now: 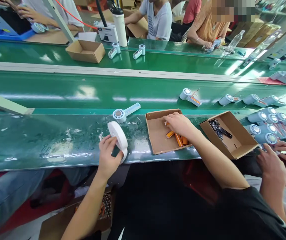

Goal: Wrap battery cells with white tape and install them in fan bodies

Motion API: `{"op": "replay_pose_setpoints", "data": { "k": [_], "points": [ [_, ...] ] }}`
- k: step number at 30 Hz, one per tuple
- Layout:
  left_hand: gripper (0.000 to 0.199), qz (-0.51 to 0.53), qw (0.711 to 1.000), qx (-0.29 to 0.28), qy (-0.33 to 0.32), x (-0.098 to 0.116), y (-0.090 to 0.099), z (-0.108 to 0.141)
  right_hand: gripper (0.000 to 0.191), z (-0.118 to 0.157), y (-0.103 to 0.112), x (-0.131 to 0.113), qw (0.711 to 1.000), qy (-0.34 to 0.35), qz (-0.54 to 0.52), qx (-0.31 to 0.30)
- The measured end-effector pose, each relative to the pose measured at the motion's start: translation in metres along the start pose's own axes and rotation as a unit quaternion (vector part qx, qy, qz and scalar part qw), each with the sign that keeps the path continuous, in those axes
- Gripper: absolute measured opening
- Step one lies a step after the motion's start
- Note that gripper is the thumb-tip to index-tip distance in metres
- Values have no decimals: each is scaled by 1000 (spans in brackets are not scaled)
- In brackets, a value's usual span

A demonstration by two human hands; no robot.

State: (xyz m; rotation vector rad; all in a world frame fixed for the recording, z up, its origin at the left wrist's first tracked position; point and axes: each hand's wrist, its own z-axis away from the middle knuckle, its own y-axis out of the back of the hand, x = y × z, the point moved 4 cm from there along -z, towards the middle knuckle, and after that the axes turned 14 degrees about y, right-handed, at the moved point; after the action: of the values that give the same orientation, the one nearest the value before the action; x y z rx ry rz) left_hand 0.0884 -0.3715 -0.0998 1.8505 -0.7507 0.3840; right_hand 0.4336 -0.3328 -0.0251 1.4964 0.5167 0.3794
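My left hand grips a white roll of tape, held upright at the bench's near edge. My right hand reaches into a shallow cardboard box, its fingers bent over orange cylindrical cells; its fingertips touch a small orange piece, and whether they grip it is unclear. Just behind the tape roll lies a light blue fan body with its open handle pointing right. A second cardboard box with black circuit boards stands to the right of my right forearm.
Several blue fan units crowd the right side. More units lie on the green belt. A co-worker's hands are at the right edge. Across the line are people, an open box and a white bottle.
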Motion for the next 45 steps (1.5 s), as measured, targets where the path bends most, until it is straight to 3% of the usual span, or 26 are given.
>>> {"op": "replay_pose_setpoints", "data": {
  "k": [2,3,4,6,8,10,12,15,18,21,25,28,29,30,31,32,35,36,38,40,42,44,45],
  "points": [
    [43,-3,999,7,-45,14,3,3,29,-11,-6,18,999,18,2,-31],
    [43,-5,998,8,-62,21,5,5,32,-12,-6,20,999,31,-20,-14],
    [42,-9,997,6,-77,27,8,7,35,-11,-3,17,997,41,-56,30],
    [41,-20,994,3,-105,40,14,12,36,0,10,6,971,32,-154,181],
    [39,-29,991,-1,-128,53,19,17,27,18,20,-12,899,1,-272,344],
    [37,-41,989,-4,-141,62,22,20,19,35,18,-34,807,-24,-398,436],
    [35,-61,986,-11,-152,69,22,21,21,46,3,-59,736,-41,-498,456],
    [37,-89,981,-28,-172,76,19,23,23,54,-25,-89,700,-81,-539,462],
    [38,-101,975,-35,-197,82,16,23,35,59,-43,-105,716,-103,-506,469],
    [40,-115,969,-35,-217,89,18,21,34,59,-46,-108,782,-101,-470,398],
    [42,-138,954,-40,-261,99,29,14,39,62,-25,-98,827,-51,-502,248],
    [49,-180,933,-58,-306,106,38,7,20,63,-6,-90,878,-12,-456,149],
    [51,-191,928,-63,-313,108,40,5,16,62,-4,-91,882,-4,-450,137],
    [52,-195,927,-63,-315,110,41,3,14,61,-5,-93,871,-3,-468,151],
    [54,-192,930,-53,-311,113,41,3,15,58,-8,-97,842,-13,-506,189],
    [54,-182,935,-35,-301,117,40,5,19,56,-14,-102,797,-35,-549,250],
    [55,-125,961,36,-244,129,30,20,34,55,-37,-110,626,-129,-630,442],
    [54,-96,968,31,-228,132,24,28,35,56,-42,-109,584,-148,-645,470],
    [48,-28,971,-46,-233,131,13,44,29,64,-37,-91,528,-152,-661,511],
    [38,12,961,-120,-250,114,11,55,20,84,-16,-55,491,-128,-622,596],
    [34,-26,970,-119,-212,76,21,51,18,113,8,-21,467,-98,-544,690],
    [37,-112,983,-86,-118,28,36,36,25,132,17,-6,490,-94,-522,692],
    [40,-138,983,-88,-83,9,41,28,30,136,13,-8,520,-103,-544,650]
  ]
}}
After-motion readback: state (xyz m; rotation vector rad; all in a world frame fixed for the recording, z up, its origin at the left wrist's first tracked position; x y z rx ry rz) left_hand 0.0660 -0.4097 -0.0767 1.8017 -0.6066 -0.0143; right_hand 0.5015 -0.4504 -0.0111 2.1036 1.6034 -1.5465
